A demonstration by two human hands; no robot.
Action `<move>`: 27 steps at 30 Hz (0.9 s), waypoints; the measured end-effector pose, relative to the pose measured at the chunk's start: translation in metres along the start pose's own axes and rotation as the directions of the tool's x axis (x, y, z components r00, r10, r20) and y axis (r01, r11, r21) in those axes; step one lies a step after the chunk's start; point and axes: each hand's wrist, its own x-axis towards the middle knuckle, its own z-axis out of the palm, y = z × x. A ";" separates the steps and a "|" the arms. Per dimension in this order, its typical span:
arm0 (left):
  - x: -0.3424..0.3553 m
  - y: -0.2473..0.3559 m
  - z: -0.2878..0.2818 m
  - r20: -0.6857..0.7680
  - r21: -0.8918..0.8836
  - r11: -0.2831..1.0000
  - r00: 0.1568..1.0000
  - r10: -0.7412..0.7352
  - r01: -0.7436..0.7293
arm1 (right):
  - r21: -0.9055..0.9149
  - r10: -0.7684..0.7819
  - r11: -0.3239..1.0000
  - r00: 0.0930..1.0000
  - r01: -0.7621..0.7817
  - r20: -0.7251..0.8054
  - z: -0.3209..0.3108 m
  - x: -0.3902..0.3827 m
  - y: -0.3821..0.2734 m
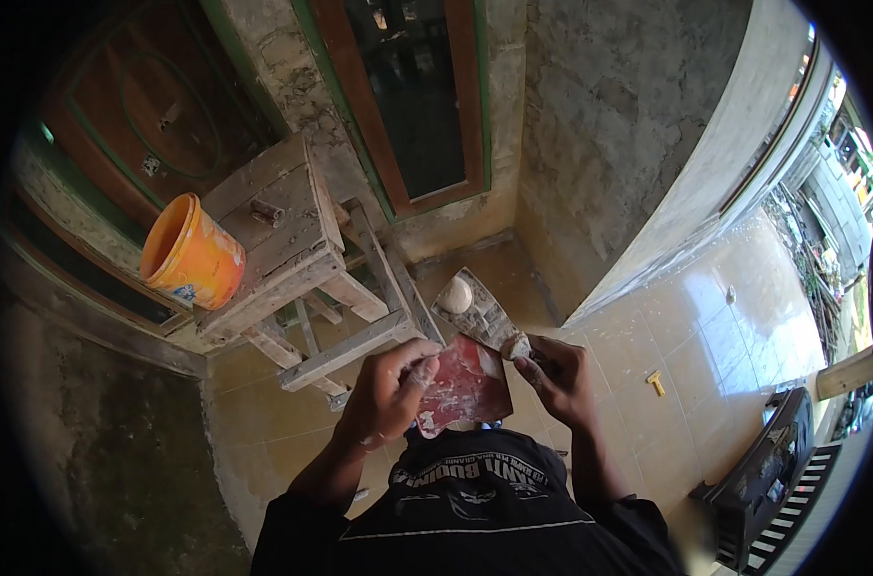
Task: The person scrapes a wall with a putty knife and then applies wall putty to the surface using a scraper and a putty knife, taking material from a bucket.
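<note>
In front of my body, my left hand grips a red, putty-smeared board by its left edge. Fingers of my right hand are wrapped round the handle of a wide metal putty knife, held over the board's upper right part. On its blade sits a rounded lump of white putty. Both hands and the board's surface carry white smears. My dark T-shirt shows below.
A wooden stand at left bears an orange bucket. Behind are a door, glazed panel and plastered wall. A yellow tool lies on the tiled floor, near a black bench-like item.
</note>
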 end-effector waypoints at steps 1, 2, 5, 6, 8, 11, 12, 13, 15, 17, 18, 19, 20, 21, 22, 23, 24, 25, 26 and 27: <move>0.003 -0.006 -0.001 0.008 -0.147 0.980 0.991 -0.133 0.133 | -0.001 0.003 1.000 1.000 -0.003 -0.006 0.000 0.000 0.003; 0.004 -0.012 -0.002 0.030 -0.287 0.921 0.964 -0.265 0.262 | -0.058 -0.047 0.997 0.998 0.046 -0.029 0.000 -0.001 0.004; 0.004 -0.033 0.007 0.032 -0.581 0.751 0.931 -0.365 0.314 | -0.160 -0.187 0.973 0.976 0.168 -0.112 0.009 -0.003 0.009; 0.004 -0.036 0.005 0.088 -0.614 0.710 0.923 -0.373 0.346 | -0.212 -0.276 0.948 0.946 0.238 -0.172 0.012 -0.004 0.012; 0.007 -0.028 0.005 0.086 -0.702 0.628 0.915 -0.393 0.336 | -0.415 -0.416 0.853 0.892 0.316 -0.176 0.008 -0.001 0.021; 0.010 -0.031 -0.004 0.131 -0.802 0.508 0.923 -0.362 0.313 | -0.634 -0.557 0.694 0.813 0.342 -0.172 0.001 0.000 0.030; 0.011 -0.028 -0.007 0.125 -0.811 0.493 0.917 -0.380 0.315 | -0.665 -0.598 0.654 0.785 0.361 -0.162 -0.004 0.001 0.032; 0.012 -0.027 -0.009 0.120 -0.820 0.477 0.910 -0.397 0.316 | -0.696 -0.638 0.612 0.755 0.377 -0.152 -0.008 0.001 0.033; 0.013 -0.031 -0.013 0.095 -0.808 0.499 0.905 -0.415 0.313 | -0.702 -0.649 0.604 0.744 0.377 -0.159 -0.011 -0.002 0.031; 0.015 -0.032 -0.018 0.084 -0.806 0.508 0.908 -0.411 0.305 | -0.721 -0.656 0.592 0.735 0.361 -0.171 -0.015 -0.004 0.029; 0.016 -0.034 -0.019 0.064 -0.806 0.519 0.914 -0.400 0.284 | -0.721 -0.655 0.592 0.736 0.359 -0.171 -0.017 -0.005 0.027; 0.016 -0.033 -0.021 0.066 -0.806 0.518 0.914 -0.401 0.285 | -0.726 -0.653 0.593 0.736 0.347 -0.181 -0.020 -0.006 0.025; 0.017 -0.032 -0.024 0.060 -0.840 0.482 0.925 -0.374 0.250 | -0.730 -0.650 0.596 0.736 0.335 -0.192 -0.022 -0.008 0.023; 0.017 -0.031 -0.027 0.053 -0.870 0.444 0.936 -0.347 0.214 | -0.729 -0.647 0.597 0.738 0.334 -0.193 -0.024 -0.009 0.021; 0.017 -0.031 -0.030 0.020 -0.842 0.503 0.942 -0.334 0.197 | -0.741 -0.630 0.589 0.757 0.323 -0.171 -0.025 -0.009 0.018; 0.019 -0.030 -0.032 0.022 -0.842 0.502 0.942 -0.336 0.198 | -0.753 -0.613 0.579 0.776 0.313 -0.150 -0.027 -0.010 0.016; 0.020 -0.029 -0.033 -0.037 -0.833 0.533 0.947 -0.318 0.147 | -0.752 -0.612 0.580 0.777 0.312 -0.150 -0.027 -0.011 0.015; 0.020 -0.027 -0.034 -0.096 -0.821 0.563 0.949 -0.299 0.094 | -0.702 -0.543 0.658 0.818 0.272 -0.191 -0.027 -0.012 0.014; 0.020 -0.019 -0.033 -0.180 -0.798 0.601 0.933 -0.311 0.047 | -0.645 -0.473 0.728 0.852 0.234 -0.224 -0.026 -0.012 0.011; 0.020 -0.019 -0.031 -0.187 -0.796 0.604 0.932 -0.311 0.042 | -0.642 -0.476 0.728 0.851 0.240 -0.221 -0.028 -0.014 0.004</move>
